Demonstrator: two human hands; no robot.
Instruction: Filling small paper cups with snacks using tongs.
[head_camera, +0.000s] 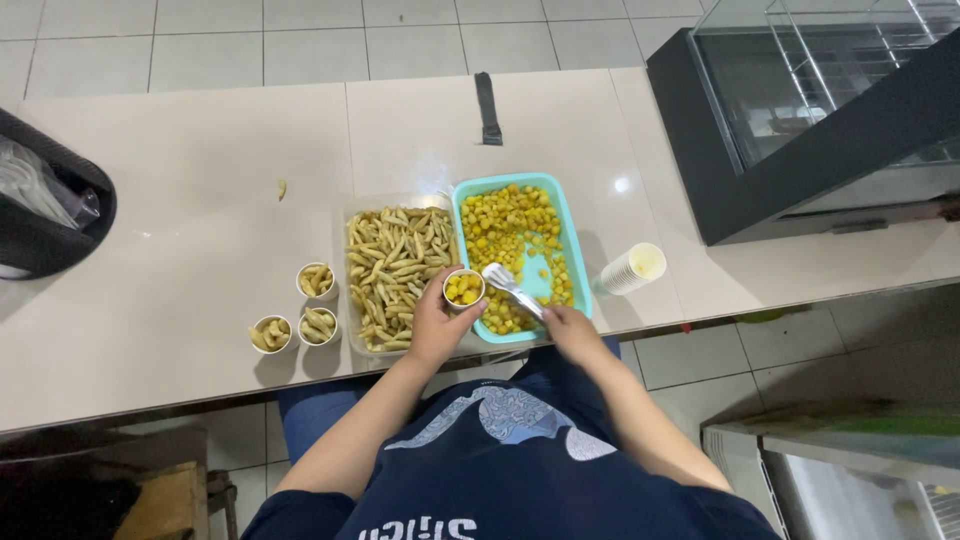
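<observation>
- The left hand (432, 325) was closed round a small paper cup (464, 288) partly filled with yellow pieces, holding it over the seam between the two trays.
- The right hand (572, 328) was closed on metal tongs (510, 288), whose tips lay just beside the cup, over the teal tray (577, 262).
- That tray held the yellow pieces (505, 225); the clear tray (352, 290) to its left held long fried sticks.
- Three filled cups (300, 312) of sticks stood left of the clear tray, and a stack of empty cups (632, 268) lay right of the teal one.
- To fill well, I judged the cup should stay upright, low and close to the tray, so that dropped pieces fell back in.
</observation>
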